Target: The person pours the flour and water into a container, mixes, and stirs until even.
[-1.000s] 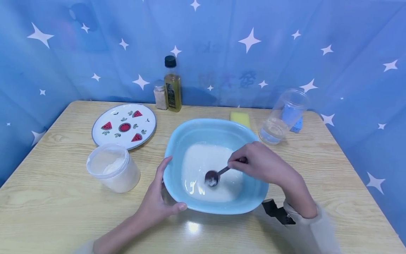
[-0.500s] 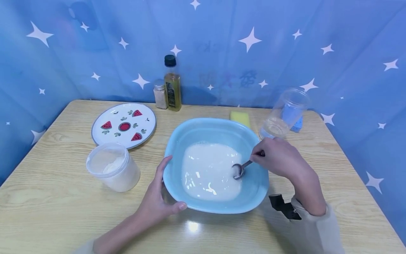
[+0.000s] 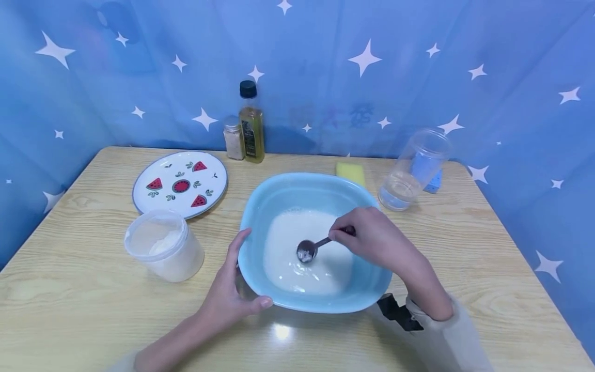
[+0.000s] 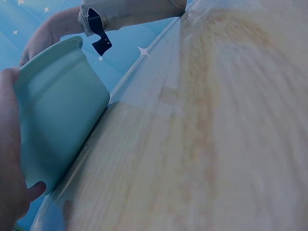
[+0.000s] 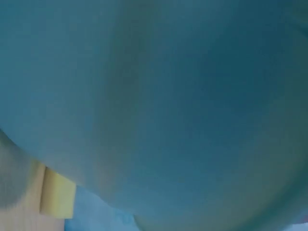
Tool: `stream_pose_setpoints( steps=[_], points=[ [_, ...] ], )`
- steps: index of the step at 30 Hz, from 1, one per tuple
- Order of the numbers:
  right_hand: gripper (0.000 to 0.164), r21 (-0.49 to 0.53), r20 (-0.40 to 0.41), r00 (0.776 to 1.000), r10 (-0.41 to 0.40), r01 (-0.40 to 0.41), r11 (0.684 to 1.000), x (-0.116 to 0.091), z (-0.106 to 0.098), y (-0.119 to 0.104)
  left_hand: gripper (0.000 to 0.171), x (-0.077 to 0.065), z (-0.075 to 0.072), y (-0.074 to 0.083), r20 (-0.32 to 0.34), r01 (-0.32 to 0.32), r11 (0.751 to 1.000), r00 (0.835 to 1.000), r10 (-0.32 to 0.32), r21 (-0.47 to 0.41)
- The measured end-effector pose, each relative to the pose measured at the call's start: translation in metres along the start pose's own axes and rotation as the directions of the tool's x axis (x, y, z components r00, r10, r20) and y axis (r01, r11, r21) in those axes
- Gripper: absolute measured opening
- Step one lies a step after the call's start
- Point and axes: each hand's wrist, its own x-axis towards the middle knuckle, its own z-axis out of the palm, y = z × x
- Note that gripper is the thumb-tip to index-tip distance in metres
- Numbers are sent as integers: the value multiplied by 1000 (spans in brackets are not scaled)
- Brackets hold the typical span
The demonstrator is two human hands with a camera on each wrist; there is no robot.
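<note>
A light-blue plastic basin (image 3: 316, 305) holds a milky white liquid (image 3: 288, 232). My left hand (image 3: 228, 294) grips the basin's left side, thumb at the near rim and a finger at the left rim. Its other fingers are mostly hidden below the rim. Over the basin, my right hand (image 3: 367, 235) pinches the dark handle of a small measuring spoon (image 3: 307, 251). The spoon's round bowl sits at the liquid's surface, with a little white stuff in it. In the right wrist view the blue basin wall (image 5: 168, 106) fills most of the picture and hides the hand.
A tub of white powder (image 3: 178, 258) stands left of the basin, with a watermelon-patterned plate (image 3: 204, 178) behind it. An oil bottle (image 3: 252, 134) and a small shaker (image 3: 233, 142) are at the back. A yellow sponge (image 3: 350, 172), a clear cup (image 3: 402, 188) and a blue object (image 3: 433, 182) lie right.
My right hand took the spoon right to the basin's side, then back left to the middle of the liquid. My left hand has stayed on the rim.
</note>
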Motion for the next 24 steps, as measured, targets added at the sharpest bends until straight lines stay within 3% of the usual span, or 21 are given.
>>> stream_pose_setpoints(
  steps=[4, 7, 10, 13, 17, 20, 24],
  points=[
    [12, -61, 35, 996, 78, -76, 995, -1, -1, 2, 111, 0, 1, -1, 1, 3, 1000, 1000, -3, -9],
    [13, -128, -25, 993, 112, -115, 985, -7, -9, 6, 111, 0, 1, -1, -4, 7, 1000, 1000, -7, -5],
    [13, -130, -67, 994, 89, -97, 987, -12, -15, 6, 112, -1, 1, -1, -5, 14, 1000, 1000, -14, 0],
    [12, -78, 3, 1000, 17, -17, 997, -15, -18, 5, 113, -1, 1, -1, -5, 18, 1000, 1000, -18, 6],
    [14, -25, 144, 989, -41, 45, 999, -16, -18, 5, 112, -1, 1, -1, -2, 12, 1000, 1000, -12, 5],
    [15, -75, 136, 991, 23, -12, 997, -16, -18, 8, 112, 0, 1, -1, 1, 2, 1000, 1000, -2, 0],
    [12, -160, 20, 990, 137, -132, 978, -16, -22, 14, 111, 1, 1, -2, 1, -3, 1000, 1000, 3, -7]
  ],
)
